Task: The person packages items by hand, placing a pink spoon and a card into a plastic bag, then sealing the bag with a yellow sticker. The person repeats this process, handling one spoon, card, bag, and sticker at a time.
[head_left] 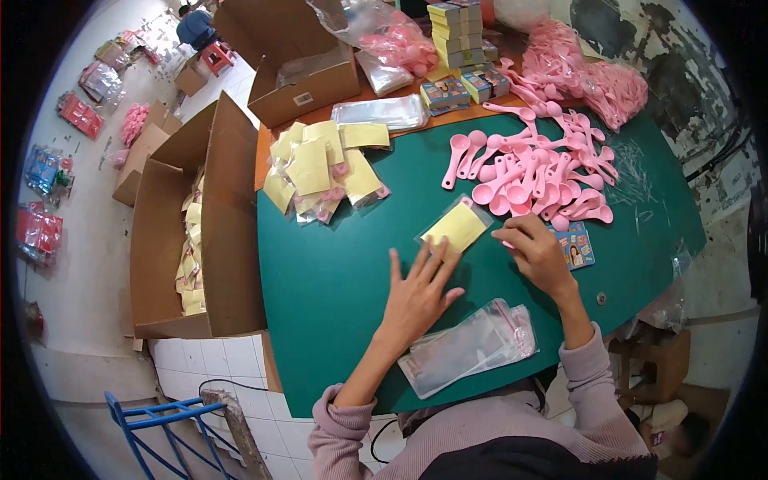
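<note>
My left hand [420, 292] lies with fingers spread, its fingertips on the lower edge of a clear packet with a yellow card [458, 228]. To the right of that packet, my right hand [538, 254] is closed in a pinch. A bit of pink shows at its fingertips, too small to name. Partly under the right hand lies a stack of blue printed cards [574, 246]. Clear plastic bags [460, 352] lie in a pile near my body. Beyond my hands is a heap of pink measuring spoons [532, 172].
Filled packets with yellow cards [308, 168] are piled at the table's left. A large cardboard box [232, 240] of similar packets stands beside the green table top [344, 304]. Another box [308, 84], card stacks [456, 36] and bagged pink spoons [616, 88] stand at the back.
</note>
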A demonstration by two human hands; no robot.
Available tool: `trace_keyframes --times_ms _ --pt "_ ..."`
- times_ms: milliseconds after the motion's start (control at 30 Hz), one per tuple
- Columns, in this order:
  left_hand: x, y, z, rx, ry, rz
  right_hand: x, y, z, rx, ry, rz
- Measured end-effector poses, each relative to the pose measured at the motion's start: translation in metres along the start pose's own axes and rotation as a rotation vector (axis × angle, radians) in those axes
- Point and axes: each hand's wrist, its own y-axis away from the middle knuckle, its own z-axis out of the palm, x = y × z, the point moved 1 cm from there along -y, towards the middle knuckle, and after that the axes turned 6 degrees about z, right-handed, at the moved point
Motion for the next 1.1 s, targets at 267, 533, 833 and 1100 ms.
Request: trace_keyframes --times_ms 267,533,833,1100 --pt "-0.025 -0.017 -0.003 0.155 -0.316 -0.244 0.008 0.004 -0.007 0.162 -0.344 0.148" --pt "0.052 0.001 -0.012 -0.193 0.340 -0.056 0.012 0.007 -0.008 0.336 -0.847 0.337" --pt "0.025 0.005 -0.009 -0.184 0.958 -0.132 0.015 0.008 -0.014 0.167 -1.281 0.466" --pt "0.001 0.008 -0.008 -0.083 1.521 -0.401 0.004 0.008 -0.006 0.156 -0.960 0.462"
